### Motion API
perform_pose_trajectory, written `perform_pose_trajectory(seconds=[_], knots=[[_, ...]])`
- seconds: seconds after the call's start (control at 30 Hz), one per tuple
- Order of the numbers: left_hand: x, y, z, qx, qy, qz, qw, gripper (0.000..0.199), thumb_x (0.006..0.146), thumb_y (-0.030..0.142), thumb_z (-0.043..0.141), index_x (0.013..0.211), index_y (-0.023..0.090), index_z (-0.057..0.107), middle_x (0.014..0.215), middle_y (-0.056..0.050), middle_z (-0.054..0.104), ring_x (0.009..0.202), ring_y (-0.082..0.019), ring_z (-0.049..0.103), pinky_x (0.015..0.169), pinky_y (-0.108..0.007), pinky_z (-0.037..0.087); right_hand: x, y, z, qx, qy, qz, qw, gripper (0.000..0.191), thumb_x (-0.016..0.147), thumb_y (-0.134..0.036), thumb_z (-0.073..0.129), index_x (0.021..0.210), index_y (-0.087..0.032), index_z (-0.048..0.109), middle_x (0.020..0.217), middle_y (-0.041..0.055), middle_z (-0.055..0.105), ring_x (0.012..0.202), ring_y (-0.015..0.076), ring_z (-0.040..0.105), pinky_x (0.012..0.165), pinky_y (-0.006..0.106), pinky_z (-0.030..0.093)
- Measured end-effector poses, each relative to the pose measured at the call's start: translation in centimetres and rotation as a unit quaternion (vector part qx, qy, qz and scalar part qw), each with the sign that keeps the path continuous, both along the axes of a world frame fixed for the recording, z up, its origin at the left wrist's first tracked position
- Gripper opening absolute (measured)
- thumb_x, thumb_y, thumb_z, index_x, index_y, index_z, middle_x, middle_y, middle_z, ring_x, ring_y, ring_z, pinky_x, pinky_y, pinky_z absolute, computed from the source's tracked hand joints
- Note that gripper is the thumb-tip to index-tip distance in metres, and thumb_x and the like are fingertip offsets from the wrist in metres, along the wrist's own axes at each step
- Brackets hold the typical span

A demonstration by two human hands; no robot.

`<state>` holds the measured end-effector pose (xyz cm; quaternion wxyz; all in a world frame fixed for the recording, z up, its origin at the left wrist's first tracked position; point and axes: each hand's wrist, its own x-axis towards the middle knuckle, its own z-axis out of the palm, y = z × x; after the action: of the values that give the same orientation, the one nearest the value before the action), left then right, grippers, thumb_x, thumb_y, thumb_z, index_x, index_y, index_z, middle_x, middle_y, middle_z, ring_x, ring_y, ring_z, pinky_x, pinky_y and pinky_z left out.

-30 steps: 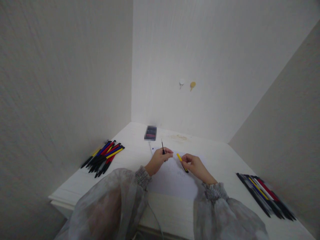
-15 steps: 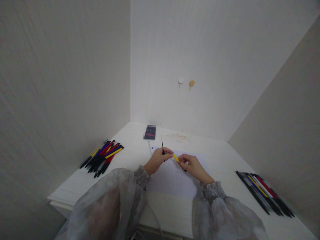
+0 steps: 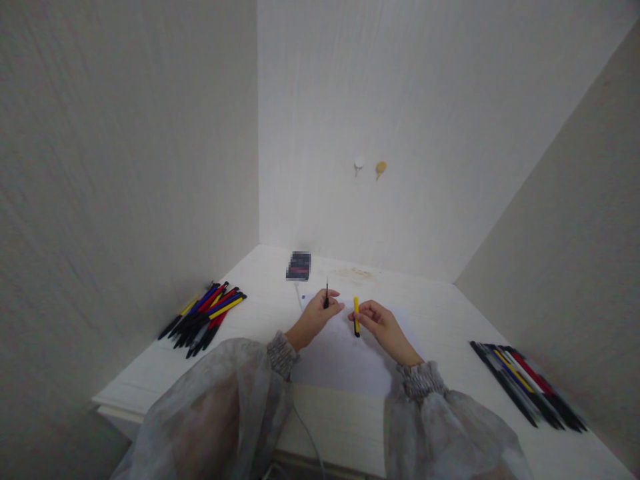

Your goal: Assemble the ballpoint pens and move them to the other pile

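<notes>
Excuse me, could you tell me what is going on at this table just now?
A person is handling pen parts over a sheet of paper. The left hand holds a thin dark piece, tip up, and the right hand holds a yellow and black barrel; the two pieces are apart. A jumbled pile of pens lies to the left, and a neater row of pens lies to the right.

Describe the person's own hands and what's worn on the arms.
The left hand and right hand are bare, without gloves. Both arms wear loose, see-through, greyish sleeves, gathered into crinkled grey cuffs at the wrists. No markings show on them.
</notes>
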<state>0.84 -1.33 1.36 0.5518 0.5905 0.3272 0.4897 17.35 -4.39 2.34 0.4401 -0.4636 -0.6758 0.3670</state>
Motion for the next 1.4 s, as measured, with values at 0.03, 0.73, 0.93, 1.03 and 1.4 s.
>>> perform_pose_trajectory(seconds=[0.03, 0.73, 0.93, 1.03, 1.4], knots=[[0.1, 0.1, -0.1, -0.005, 0.017, 0.022, 1.000, 0.027, 0.070, 0.029, 0.053, 0.091, 0.014, 0.043, 0.065, 0.004, 0.044, 0.057, -0.007, 0.040, 0.058, -0.021, 0.033, 0.0, -0.1, 0.3, 0.000, 0.026, -0.008, 1.000, 0.021, 0.072, -0.038, 0.050, 0.079, -0.017, 0.049, 0.072, 0.0034, 0.062, 0.070, 0.0143, 0.057, 0.063, 0.025, 0.042], [-1.2, 0.6, -0.4, 0.146, 0.221, 0.138, 0.954, 0.008, 0.072, 0.022, 0.048, 0.073, 0.019, 0.041, 0.067, 0.002, 0.044, 0.067, -0.013, 0.043, 0.062, -0.025, 0.034, 1.0, -0.2, 1.2, 0.104, -0.047, -0.140, 0.984, 0.025, 0.069, -0.038, 0.054, 0.079, -0.018, 0.064, 0.082, 0.0048, 0.064, 0.078, 0.0175, 0.057, 0.075, 0.031, 0.043], [-1.4, 0.7, -0.3, 0.150, 0.223, 0.158, 0.950, 0.008, 0.072, 0.021, 0.048, 0.073, 0.019, 0.040, 0.066, 0.002, 0.043, 0.066, -0.013, 0.043, 0.062, -0.026, 0.034, 1.3, -0.2, 1.2, 0.111, -0.051, -0.153, 0.981, 0.024, 0.069, -0.038, 0.054, 0.078, -0.018, 0.064, 0.081, 0.0048, 0.064, 0.078, 0.0175, 0.057, 0.075, 0.031, 0.043], [-1.5, 0.9, -0.3, 0.155, 0.233, 0.167, 0.945, 0.008, 0.071, 0.020, 0.048, 0.071, 0.019, 0.041, 0.066, 0.002, 0.043, 0.066, -0.013, 0.043, 0.063, -0.026, 0.034, 1.4, -0.3, 1.4, 0.112, -0.064, -0.152, 0.980, 0.023, 0.070, -0.037, 0.053, 0.077, -0.019, 0.064, 0.081, 0.0048, 0.064, 0.078, 0.0179, 0.057, 0.075, 0.031, 0.043], [-1.0, 0.9, -0.7, 0.216, 0.289, 0.114, 0.926, 0.011, 0.068, 0.012, 0.051, 0.071, 0.018, 0.042, 0.075, 0.000, 0.045, 0.072, -0.014, 0.043, 0.071, -0.030, 0.035, 0.7, 0.2, 0.2, 0.148, -0.207, -0.085, 0.963, 0.018, 0.073, -0.030, 0.051, 0.079, -0.020, 0.066, 0.078, 0.0047, 0.065, 0.073, 0.0161, 0.058, 0.068, 0.028, 0.043]])
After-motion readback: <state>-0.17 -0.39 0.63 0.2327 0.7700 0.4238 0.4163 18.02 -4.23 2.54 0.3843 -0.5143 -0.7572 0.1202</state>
